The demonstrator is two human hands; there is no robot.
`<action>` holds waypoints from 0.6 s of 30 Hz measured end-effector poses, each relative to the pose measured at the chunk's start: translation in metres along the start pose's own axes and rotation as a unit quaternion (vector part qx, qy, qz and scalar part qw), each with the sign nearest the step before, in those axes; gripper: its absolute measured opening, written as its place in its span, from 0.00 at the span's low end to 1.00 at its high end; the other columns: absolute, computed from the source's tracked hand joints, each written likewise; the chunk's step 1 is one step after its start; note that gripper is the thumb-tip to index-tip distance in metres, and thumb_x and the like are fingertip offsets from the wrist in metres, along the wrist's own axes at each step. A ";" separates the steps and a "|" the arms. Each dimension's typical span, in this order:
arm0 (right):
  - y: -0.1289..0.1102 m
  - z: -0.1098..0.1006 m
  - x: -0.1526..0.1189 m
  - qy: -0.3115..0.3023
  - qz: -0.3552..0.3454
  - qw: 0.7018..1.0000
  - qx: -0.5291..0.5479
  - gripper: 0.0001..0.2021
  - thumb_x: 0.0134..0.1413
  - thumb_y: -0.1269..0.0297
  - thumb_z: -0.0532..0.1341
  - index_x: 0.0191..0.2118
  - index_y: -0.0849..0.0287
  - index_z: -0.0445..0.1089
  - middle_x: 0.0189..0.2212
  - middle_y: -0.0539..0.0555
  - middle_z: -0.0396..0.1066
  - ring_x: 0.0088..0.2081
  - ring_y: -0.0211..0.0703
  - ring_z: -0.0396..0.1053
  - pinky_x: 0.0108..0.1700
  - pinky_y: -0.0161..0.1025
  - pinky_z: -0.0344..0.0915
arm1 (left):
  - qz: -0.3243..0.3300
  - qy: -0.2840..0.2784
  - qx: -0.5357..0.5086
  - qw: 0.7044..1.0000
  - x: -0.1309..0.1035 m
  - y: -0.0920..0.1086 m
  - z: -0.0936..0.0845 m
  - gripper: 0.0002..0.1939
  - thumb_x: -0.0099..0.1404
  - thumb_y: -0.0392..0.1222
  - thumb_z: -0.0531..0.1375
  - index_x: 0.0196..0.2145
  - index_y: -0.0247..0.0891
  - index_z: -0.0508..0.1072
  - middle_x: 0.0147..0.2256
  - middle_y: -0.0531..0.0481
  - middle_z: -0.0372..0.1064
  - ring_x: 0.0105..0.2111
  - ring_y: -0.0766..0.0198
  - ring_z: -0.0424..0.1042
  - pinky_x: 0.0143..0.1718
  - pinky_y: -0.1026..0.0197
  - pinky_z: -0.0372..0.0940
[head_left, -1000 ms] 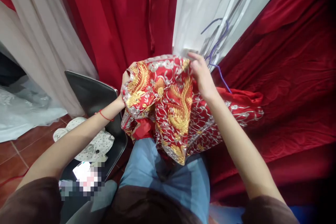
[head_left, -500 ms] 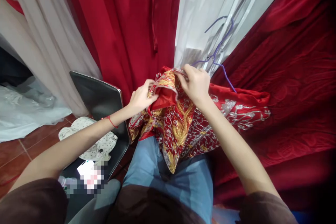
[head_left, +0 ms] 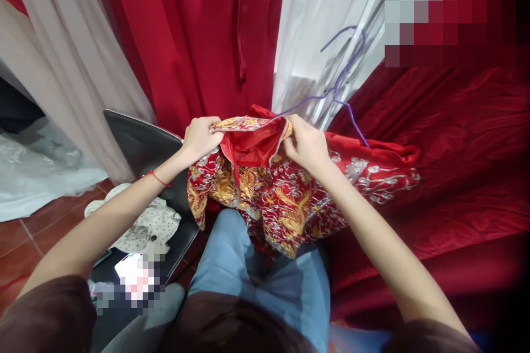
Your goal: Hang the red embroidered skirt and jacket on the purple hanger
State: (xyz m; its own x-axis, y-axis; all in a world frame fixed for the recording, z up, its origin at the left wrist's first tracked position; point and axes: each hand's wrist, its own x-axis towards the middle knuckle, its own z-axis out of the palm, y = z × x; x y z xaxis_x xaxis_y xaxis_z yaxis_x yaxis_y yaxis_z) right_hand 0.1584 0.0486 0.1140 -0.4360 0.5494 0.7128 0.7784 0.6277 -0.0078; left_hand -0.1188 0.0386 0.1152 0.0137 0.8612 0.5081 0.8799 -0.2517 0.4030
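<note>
A red embroidered jacket, worked in gold and silver thread, hangs over my lap with its red satin lining showing at the neck. My left hand pinches the left end of its collar band. At the band's other end, my right hand grips the edge with thumb and fingers. The collar is stretched wide between the two hands. A purple wire hanger rises behind it, its lower bar running behind my right hand and its right arm reaching a red satin piece with silver beading.
To my left stands a black chair with a white dotted cloth item and a lit phone screen on its seat. Red drapes and white sheer fabric hang in front. Dark red patterned cloth fills the right side.
My left hand has moved left and slightly up with the collar end, so the collar is now spread open. My right hand stays close to where it was.
</note>
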 end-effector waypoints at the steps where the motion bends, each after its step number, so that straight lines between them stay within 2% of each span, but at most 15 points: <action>1: -0.001 0.001 -0.002 0.000 0.029 1.000 -0.006 0.19 0.53 0.65 0.53 0.51 0.60 0.66 0.39 0.59 0.76 0.37 0.50 0.72 0.35 0.44 0.65 | 0.009 0.013 -0.008 1.000 0.002 0.005 -0.001 0.09 0.59 0.43 0.55 0.25 0.38 0.70 0.24 0.50 0.69 0.28 0.60 0.68 0.30 0.61 0.55; 3: -0.004 0.001 -0.001 0.005 0.080 0.997 0.001 0.19 0.53 0.58 0.56 0.49 0.61 0.66 0.31 0.57 0.74 0.30 0.49 0.69 0.31 0.43 0.62 | 0.032 0.019 -0.025 0.999 0.001 0.017 -0.003 0.14 0.60 0.51 0.58 0.26 0.38 0.71 0.23 0.51 0.68 0.26 0.62 0.67 0.30 0.61 0.56; 5: -0.008 0.000 0.004 0.011 0.107 0.994 0.036 0.18 0.55 0.54 0.58 0.47 0.60 0.66 0.27 0.54 0.72 0.27 0.47 0.67 0.31 0.42 0.61 | 0.058 0.000 -0.043 0.997 -0.003 0.029 -0.003 0.19 0.58 0.58 0.62 0.36 0.38 0.73 0.25 0.51 0.71 0.26 0.62 0.68 0.31 0.62 0.59; 7: -0.016 0.000 0.012 0.015 0.102 0.991 0.086 0.14 0.60 0.53 0.55 0.44 0.58 0.67 0.26 0.52 0.71 0.26 0.44 0.66 0.32 0.41 0.61 | 0.078 -0.027 -0.047 0.995 -0.007 0.039 -0.001 0.31 0.53 0.61 0.66 0.49 0.40 0.71 0.28 0.51 0.74 0.28 0.59 0.71 0.33 0.61 0.62; 8: -0.022 0.001 0.016 0.010 0.086 0.990 0.109 0.14 0.63 0.53 0.53 0.42 0.58 0.67 0.26 0.52 0.71 0.27 0.43 0.66 0.33 0.40 0.60 | 0.084 -0.036 -0.046 0.995 -0.008 0.043 0.001 0.35 0.53 0.60 0.67 0.54 0.41 0.69 0.30 0.50 0.75 0.29 0.57 0.73 0.34 0.60 0.63; 9: -0.030 0.002 0.020 -0.002 0.060 0.990 0.126 0.14 0.65 0.53 0.52 0.41 0.58 0.67 0.27 0.52 0.71 0.27 0.42 0.66 0.34 0.39 0.60 | 0.087 -0.043 -0.047 0.994 -0.008 0.045 0.003 0.34 0.55 0.58 0.66 0.56 0.41 0.68 0.32 0.49 0.76 0.31 0.56 0.74 0.35 0.60 0.64; 12: -0.054 0.007 0.027 -0.063 -0.029 0.991 0.113 0.17 0.69 0.53 0.49 0.44 0.60 0.67 0.28 0.53 0.72 0.29 0.41 0.66 0.34 0.38 0.57 | 0.095 -0.053 -0.075 0.991 0.000 0.043 0.010 0.19 0.60 0.47 0.60 0.48 0.39 0.75 0.34 0.48 0.77 0.34 0.54 0.75 0.35 0.60 0.64; 14: -0.065 0.009 0.031 -0.086 -0.057 0.992 0.073 0.19 0.70 0.53 0.47 0.46 0.61 0.67 0.29 0.55 0.72 0.30 0.42 0.67 0.32 0.38 0.55 | 0.097 -0.061 -0.090 0.989 0.008 0.035 0.011 0.14 0.59 0.43 0.58 0.40 0.37 0.78 0.32 0.49 0.77 0.34 0.54 0.75 0.34 0.61 0.62; 16: -0.065 0.009 0.037 -0.075 -0.058 0.994 0.045 0.21 0.71 0.52 0.46 0.46 0.61 0.68 0.31 0.56 0.73 0.32 0.44 0.68 0.33 0.39 0.56 | 0.095 -0.058 -0.094 0.989 0.018 0.025 0.008 0.13 0.59 0.45 0.58 0.36 0.36 0.78 0.31 0.50 0.77 0.35 0.55 0.74 0.34 0.61 0.62; 18: -0.056 0.007 0.047 -0.041 -0.055 0.997 0.038 0.22 0.71 0.50 0.45 0.44 0.60 0.69 0.34 0.58 0.74 0.35 0.45 0.69 0.36 0.40 0.59 | 0.083 -0.050 -0.093 0.991 0.031 0.017 -0.003 0.15 0.60 0.49 0.59 0.36 0.36 0.79 0.33 0.50 0.77 0.37 0.56 0.74 0.36 0.62 0.62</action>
State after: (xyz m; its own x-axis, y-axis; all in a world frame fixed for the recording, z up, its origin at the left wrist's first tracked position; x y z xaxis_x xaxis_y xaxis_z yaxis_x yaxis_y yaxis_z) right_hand 0.0909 0.0428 0.1432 -0.5552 0.5162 0.6521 0.6883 0.7253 0.0119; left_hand -0.1050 0.0599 0.1405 0.2067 0.8380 0.5050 0.7592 -0.4629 0.4575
